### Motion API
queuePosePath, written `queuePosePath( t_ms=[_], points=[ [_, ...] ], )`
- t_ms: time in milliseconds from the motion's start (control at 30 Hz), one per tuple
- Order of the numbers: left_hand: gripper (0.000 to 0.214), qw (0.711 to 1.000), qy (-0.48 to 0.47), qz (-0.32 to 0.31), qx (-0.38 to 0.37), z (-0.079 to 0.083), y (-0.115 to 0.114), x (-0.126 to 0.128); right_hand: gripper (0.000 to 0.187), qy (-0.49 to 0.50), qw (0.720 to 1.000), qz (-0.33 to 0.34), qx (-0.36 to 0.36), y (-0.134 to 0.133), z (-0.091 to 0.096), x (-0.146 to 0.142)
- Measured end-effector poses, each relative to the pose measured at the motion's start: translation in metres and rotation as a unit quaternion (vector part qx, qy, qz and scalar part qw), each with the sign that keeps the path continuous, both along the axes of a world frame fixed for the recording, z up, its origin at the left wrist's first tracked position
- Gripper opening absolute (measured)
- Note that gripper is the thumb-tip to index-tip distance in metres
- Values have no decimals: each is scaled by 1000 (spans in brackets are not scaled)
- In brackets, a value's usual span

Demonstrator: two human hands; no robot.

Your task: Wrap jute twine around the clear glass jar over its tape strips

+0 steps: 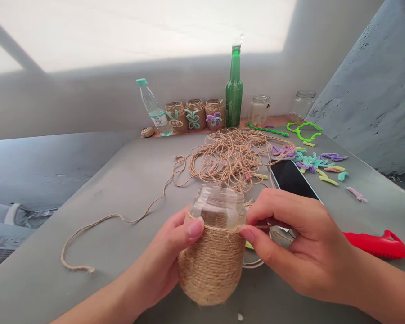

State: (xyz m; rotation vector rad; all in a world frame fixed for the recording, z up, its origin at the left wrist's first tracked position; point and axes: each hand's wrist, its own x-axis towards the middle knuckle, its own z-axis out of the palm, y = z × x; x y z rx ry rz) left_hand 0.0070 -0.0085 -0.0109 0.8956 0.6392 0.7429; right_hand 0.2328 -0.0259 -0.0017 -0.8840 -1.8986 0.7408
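A glass jar [219, 198] stands tilted slightly in my left hand [170, 245], whose thumb presses on the wrapped side near the shoulder. Jute twine [211, 265] winds in tight rows round the jar from its base to just under the neck; the glass above is bare, with strips of clear tape on it. My right hand [290, 238] pinches the running strand of twine between thumb and forefinger at the jar's right shoulder. Behind the jar lies a loose tangle of twine [229, 153]. Most of the left fingers are hidden behind the jar.
Behind the right hand lie a phone [292, 177] and a red-handled tool [374, 244]. Pipe cleaner pieces [310, 159] are scattered at right. Along the back stand a water bottle [155, 112], twine-wrapped jars [195, 114], a green bottle [234, 90] and bare jars [259, 111].
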Motion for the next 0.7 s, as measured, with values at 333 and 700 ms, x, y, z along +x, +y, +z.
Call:
queuePosePath(
  t_ms=[333, 700],
  points=[
    [30, 1000, 11, 23, -14, 2, -3, 2, 13, 5, 1000, -13, 21, 0, 3, -2],
    [35, 999, 15, 21, -24, 2, -3, 2, 12, 23, 996, 0, -86, -2, 1, -2]
  ],
)
